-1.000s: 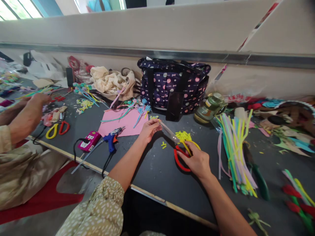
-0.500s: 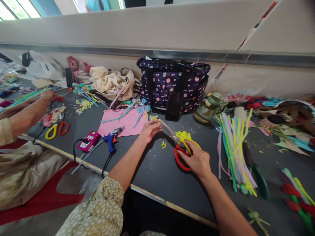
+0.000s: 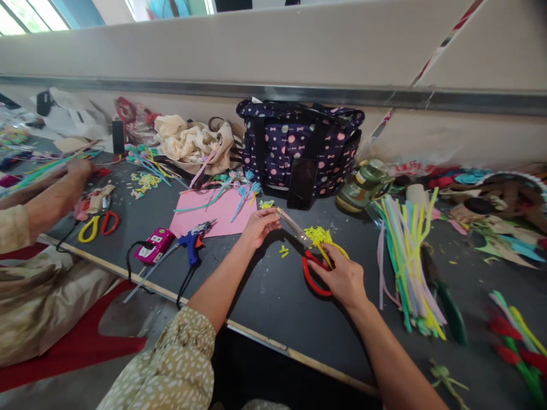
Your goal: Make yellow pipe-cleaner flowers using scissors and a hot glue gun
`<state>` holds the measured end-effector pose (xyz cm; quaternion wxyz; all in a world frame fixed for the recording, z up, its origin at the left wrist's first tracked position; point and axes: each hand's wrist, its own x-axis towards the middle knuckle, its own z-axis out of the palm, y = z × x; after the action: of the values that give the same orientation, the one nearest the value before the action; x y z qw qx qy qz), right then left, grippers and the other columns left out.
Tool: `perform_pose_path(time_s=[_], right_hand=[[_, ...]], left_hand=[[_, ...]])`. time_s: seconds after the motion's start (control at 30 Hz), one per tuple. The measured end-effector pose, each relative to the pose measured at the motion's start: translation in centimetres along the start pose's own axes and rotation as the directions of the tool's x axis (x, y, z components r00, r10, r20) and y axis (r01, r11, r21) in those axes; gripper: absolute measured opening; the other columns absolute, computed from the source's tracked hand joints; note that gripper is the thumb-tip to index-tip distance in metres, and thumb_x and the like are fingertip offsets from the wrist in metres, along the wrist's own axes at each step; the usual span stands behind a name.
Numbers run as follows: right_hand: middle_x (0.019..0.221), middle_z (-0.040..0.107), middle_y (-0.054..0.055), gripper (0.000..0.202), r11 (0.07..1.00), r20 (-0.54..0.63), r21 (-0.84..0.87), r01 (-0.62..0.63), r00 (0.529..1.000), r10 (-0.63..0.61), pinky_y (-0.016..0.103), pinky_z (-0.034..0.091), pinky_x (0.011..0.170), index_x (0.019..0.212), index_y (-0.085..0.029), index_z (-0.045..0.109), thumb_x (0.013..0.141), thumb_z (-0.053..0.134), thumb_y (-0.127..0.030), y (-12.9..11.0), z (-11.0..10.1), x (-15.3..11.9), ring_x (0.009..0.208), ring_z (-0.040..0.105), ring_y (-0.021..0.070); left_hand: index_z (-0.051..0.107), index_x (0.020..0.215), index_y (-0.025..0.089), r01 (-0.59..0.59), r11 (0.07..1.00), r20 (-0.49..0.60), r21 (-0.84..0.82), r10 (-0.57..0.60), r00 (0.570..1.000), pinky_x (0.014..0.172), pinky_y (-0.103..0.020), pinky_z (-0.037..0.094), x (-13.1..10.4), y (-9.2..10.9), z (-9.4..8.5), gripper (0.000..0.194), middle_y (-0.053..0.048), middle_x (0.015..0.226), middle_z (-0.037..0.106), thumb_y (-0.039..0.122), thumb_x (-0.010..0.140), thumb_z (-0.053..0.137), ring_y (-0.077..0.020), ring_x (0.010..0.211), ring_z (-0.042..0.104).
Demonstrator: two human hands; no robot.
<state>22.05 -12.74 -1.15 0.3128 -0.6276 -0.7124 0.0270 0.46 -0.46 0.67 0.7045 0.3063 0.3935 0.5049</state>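
My right hand point(image 3: 344, 276) is wrapped round the handles of a pair of scissors point(image 3: 294, 229), one loop red and the other yellow. Their blades look nearly together and point up and left to my left hand point(image 3: 261, 225). The fingers of that hand are pinched on a small yellow piece, right by the blade tips; most of it is hidden. Below the blades lie a heap of short yellow cuttings point(image 3: 318, 235) and a few loose yellow bits point(image 3: 284, 251) on the dark table point(image 3: 265, 307).
Left of my arm are a blue glue gun point(image 3: 192, 242), a pink power box point(image 3: 155, 246) and a pink sheet point(image 3: 200, 213). Behind stand a patterned bag point(image 3: 277, 145), a phone point(image 3: 302, 183) and a bottle point(image 3: 366, 185). Pipe cleaners point(image 3: 410, 262) lie right. A co-worker's arm point(image 3: 55, 196) reaches in left.
My hands and the scissors have hardly moved. At the far left, the co-worker's hand has shifted slightly to the left.
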Motion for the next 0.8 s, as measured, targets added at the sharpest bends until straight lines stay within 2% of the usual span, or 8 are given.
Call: perform_pose_path(time_s=[0.2,0.37,0.6,0.8], right_hand=[[0.095,0.072,0.006,0.045,1.0,-0.009,0.003,0.014,1.0,-0.014,0.026,0.051,0.06,0.111,-0.02,0.061,0.082,0.055,-0.054,0.27,0.26,-0.19,0.069,0.069,0.0175],[0.097,0.072,0.007,0.044,1.0,-0.001,-0.011,0.018,1.0,-0.018,0.027,0.053,0.062,0.111,-0.02,0.062,0.083,0.055,-0.054,0.27,0.09,-0.24,0.071,0.07,0.019],[0.105,0.071,0.01,0.045,0.999,0.022,0.017,0.036,0.999,-0.036,0.03,0.055,0.07,0.114,-0.02,0.063,0.084,0.054,-0.052,0.59,0.2,-0.25,0.083,0.071,0.0221],[0.099,0.073,0.008,0.047,0.999,-0.015,-0.048,0.018,1.0,-0.019,0.029,0.054,0.064,0.111,-0.019,0.064,0.081,0.056,-0.055,0.52,0.53,-0.1,0.075,0.071,0.0209]], left_hand=[[0.067,0.077,0.012,0.009,1.0,0.003,0.01,-0.009,1.0,0.062,-0.027,0.052,0.02,-0.13,0.01,0.028,0.0,0.063,0.064,0.017,0.054,0.082,-0.0088,0.053,0.058],[0.068,0.077,0.012,0.003,1.0,-0.003,0.026,-0.003,1.0,0.061,-0.027,0.052,-0.09,0.12,0.05,0.028,0.0,0.063,0.064,0.017,0.054,0.082,-0.0082,0.051,0.057],[0.068,0.079,0.012,0.014,0.999,-0.017,0.044,-0.013,1.0,0.061,-0.027,0.051,0.23,0.12,-0.33,0.028,0.001,0.062,0.063,0.016,0.054,0.081,-0.0073,0.05,0.054],[0.066,0.077,0.013,0.035,0.999,0.003,0.025,-0.035,0.999,0.061,-0.026,0.051,0.49,0.11,-0.67,0.027,0.002,0.06,0.061,0.013,0.053,0.079,-0.0069,0.05,0.053]])
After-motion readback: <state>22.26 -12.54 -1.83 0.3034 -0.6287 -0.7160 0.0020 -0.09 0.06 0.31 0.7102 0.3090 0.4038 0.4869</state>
